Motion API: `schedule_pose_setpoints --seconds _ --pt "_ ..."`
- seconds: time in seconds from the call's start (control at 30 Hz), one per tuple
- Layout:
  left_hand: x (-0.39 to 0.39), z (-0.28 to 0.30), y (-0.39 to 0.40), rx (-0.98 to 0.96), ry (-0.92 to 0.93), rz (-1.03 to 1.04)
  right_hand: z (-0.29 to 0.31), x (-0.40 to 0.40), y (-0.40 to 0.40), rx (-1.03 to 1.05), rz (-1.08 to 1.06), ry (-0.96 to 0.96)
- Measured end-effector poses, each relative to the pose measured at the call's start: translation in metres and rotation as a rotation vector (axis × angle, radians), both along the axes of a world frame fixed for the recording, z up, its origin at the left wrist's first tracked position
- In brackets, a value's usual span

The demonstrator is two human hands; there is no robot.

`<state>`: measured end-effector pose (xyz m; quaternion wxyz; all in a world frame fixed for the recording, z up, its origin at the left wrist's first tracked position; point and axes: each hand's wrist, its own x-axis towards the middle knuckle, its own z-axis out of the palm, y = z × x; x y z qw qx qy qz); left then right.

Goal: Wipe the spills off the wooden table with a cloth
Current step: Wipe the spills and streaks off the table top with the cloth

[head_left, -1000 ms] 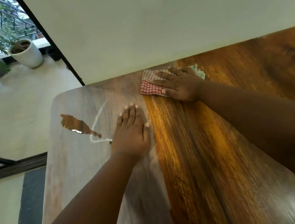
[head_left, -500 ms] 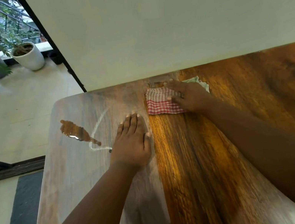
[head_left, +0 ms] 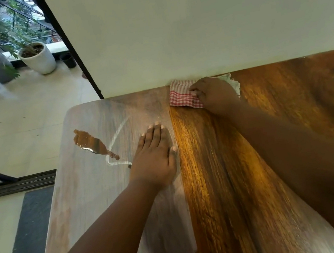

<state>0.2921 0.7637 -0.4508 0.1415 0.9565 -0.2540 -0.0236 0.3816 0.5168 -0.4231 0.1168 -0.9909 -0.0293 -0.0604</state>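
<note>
The cloth [head_left: 183, 97], red-and-white checked with a pale part at its right, lies on the worktop [head_left: 293, 118] right against the far edge, where the worktop meets the wall [head_left: 188, 23]. The right hand [head_left: 214, 94] lies on top of it with fingers bent, pressing and gripping the fabric; the checked end sticks out to the left of the fingers. Left of the cloth and nearer the worktop's rounded left corner sits a brown spill [head_left: 92, 143], well apart from the cloth, with a thin whitish streak [head_left: 117, 139] curving beside it. The left hand [head_left: 155, 157] rests flat on the worktop between spill and cloth, fingers straight and together, holding nothing. Open wood runs to the right and toward the near edge. Beyond the left edge is the floor [head_left: 18, 129], with potted plants [head_left: 37, 57] further off.
</note>
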Motion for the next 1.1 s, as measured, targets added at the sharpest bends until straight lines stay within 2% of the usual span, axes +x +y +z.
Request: schedule_pose_setpoints --seconds 0.07,0.2,0.37,0.5,0.6,0.7,0.87,1.1 --pt "0.000 0.000 0.000 -0.005 -0.004 0.002 0.000 0.001 -0.015 0.029 0.010 0.047" --pt "0.000 0.000 -0.002 -0.003 -0.005 -0.001 -0.008 0.009 -0.012 0.059 -0.144 0.031" --pt "0.001 -0.001 -0.001 0.008 -0.008 0.009 -0.012 0.022 0.047 0.022 0.022 0.056" --pt "0.001 0.001 -0.001 -0.003 0.012 0.000 -0.007 0.018 0.018 0.032 0.092 0.021" --pt "0.001 0.002 -0.001 -0.012 0.020 -0.005 -0.008 0.009 -0.011 0.064 -0.031 0.011" --pt "0.001 0.003 -0.001 -0.006 0.018 0.001 -0.010 0.010 0.013 0.052 -0.141 0.032" --pt "0.001 0.003 -0.002 0.004 0.019 0.013 -0.011 0.020 0.086 0.015 0.046 0.082" --pt "0.001 0.003 -0.003 -0.010 0.031 0.016 -0.010 0.018 0.071 -0.011 0.034 0.170"
